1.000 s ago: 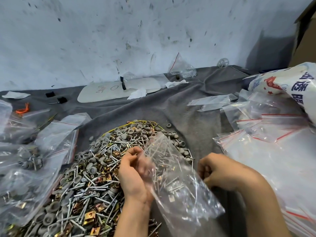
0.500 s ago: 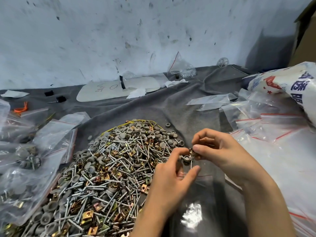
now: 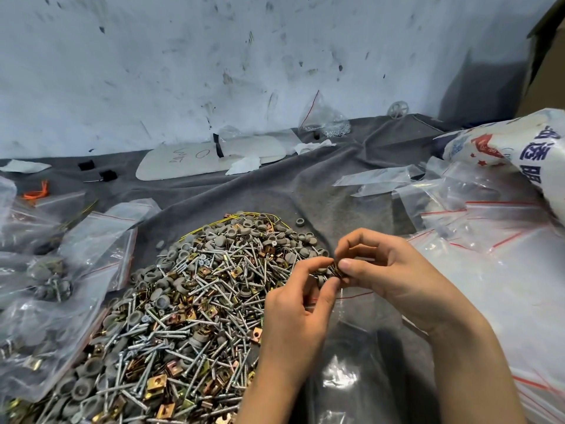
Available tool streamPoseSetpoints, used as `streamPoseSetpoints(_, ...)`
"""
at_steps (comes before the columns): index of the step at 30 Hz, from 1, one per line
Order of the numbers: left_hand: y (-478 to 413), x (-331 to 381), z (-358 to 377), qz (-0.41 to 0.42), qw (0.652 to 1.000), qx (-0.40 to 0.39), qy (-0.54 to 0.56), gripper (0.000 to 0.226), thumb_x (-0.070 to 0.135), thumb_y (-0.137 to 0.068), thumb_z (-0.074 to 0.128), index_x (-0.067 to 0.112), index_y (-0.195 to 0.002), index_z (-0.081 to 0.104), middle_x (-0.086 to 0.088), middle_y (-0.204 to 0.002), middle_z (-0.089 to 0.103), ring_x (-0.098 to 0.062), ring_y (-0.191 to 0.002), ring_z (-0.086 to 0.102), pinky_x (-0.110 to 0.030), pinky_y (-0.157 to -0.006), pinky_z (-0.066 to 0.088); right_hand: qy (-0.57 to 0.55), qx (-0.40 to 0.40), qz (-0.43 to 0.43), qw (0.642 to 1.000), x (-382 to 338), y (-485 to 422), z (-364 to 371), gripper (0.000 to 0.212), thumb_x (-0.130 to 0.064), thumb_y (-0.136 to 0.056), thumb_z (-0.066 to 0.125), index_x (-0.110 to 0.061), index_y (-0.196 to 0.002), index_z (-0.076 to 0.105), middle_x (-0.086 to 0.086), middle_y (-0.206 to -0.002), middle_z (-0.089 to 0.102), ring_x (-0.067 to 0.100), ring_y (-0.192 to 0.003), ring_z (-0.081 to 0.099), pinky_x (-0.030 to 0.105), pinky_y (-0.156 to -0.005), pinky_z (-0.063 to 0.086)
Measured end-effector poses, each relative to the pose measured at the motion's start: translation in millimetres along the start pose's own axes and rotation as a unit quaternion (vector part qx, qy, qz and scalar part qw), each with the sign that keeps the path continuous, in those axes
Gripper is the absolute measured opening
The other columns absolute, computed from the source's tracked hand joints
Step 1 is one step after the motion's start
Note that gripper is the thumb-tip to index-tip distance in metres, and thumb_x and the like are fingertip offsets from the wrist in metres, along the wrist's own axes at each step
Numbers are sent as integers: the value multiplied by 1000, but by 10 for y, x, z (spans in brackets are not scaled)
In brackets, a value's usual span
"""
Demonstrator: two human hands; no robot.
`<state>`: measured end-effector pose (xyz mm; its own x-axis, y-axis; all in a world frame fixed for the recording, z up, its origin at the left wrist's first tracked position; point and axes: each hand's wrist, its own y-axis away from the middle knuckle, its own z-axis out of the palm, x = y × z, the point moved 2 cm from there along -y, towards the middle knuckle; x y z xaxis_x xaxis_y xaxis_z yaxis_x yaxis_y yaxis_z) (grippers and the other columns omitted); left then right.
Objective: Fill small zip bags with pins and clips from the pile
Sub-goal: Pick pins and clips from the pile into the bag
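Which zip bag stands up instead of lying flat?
The bag by the back wall: it rises to a peak over small silvery parts; the other bags lie flat or slumped.

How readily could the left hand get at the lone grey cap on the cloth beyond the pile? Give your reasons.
Probably yes: the grey cap lies bare on the cloth, nothing over it. But the left hand is pinching clips with the right hand.

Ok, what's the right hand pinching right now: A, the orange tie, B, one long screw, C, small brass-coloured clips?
C: the right hand pinches small brass-coloured clips between thumb and fingers, with the left hand pinching at them too, at the right edge of the pile.
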<state>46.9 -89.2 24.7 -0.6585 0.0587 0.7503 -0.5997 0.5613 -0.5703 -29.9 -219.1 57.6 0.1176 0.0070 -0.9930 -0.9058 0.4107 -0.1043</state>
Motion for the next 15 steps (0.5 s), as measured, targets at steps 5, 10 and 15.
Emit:
streamPoseSetpoints(5,11,-14,-1,-6,1000,25,10,14,35,-88,60,33,-102,61,11,-50,38,-3,-44,35,-14,-46,25,-1,-12,1,1000,-12,-7,22,23,-17,-67,73,-9,-88,68,10,-82,68,21,-73,64,28,-73,56)
streamPoseSetpoints(10,18,-24,7,-15,999,33,19,13,41,-87,58,36,-99,60,11,-51,40,-3,-44,36,-14,-46,25,13,-7,-16,1000,-47,0,47,23,-12,-68,72,-5,-89,65,7,-79,70,16,-71,66,22,-66,54)
streamPoseSetpoints(15,10,-53,19,-50,996,45,54,12,29,-86,61,26,-98,62,10,-49,35,-3,-44,32,-17,-46,24,46,9,-30,998,-28,-28,90,15,2,-75,70,-3,-89,66,7,-75,71,13,-69,67,19,-64,52)
